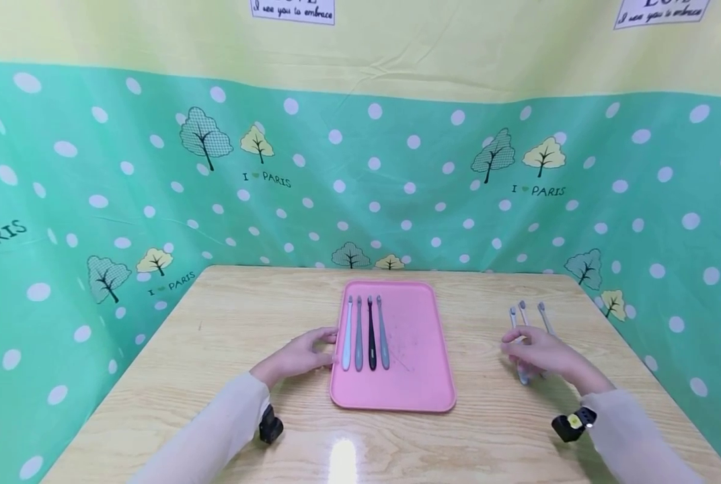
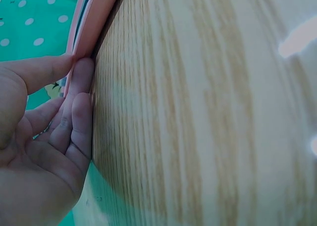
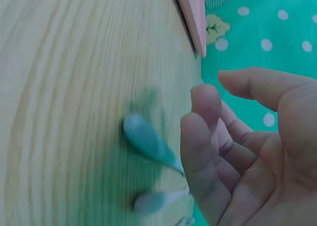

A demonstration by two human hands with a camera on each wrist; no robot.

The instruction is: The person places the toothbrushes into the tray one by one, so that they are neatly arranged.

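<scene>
A pink tray [image 1: 421, 386] lies on the table, with several toothbrushes side by side in its left half, among them a pale blue one [image 1: 346, 343] and a black one [image 1: 372, 343]. My left hand [image 1: 300, 353] touches the tray's left edge, thumb and fingers spread along the rim. At the right, three toothbrushes [image 1: 514, 319] lie on the table, partly hidden below my right hand [image 1: 542, 351]. The right wrist view shows that hand [image 3: 247, 161] loosely bent, thumb apart, holding nothing, near a teal handle [image 3: 148, 139] and a paler handle [image 3: 151, 202].
The wooden table [image 1: 245, 309] extends around the tray, its far edge meeting a green dotted curtain [image 1: 312, 222]. A black wrist device [image 1: 270, 425] sits on the left sleeve, another [image 1: 572, 425] on the right.
</scene>
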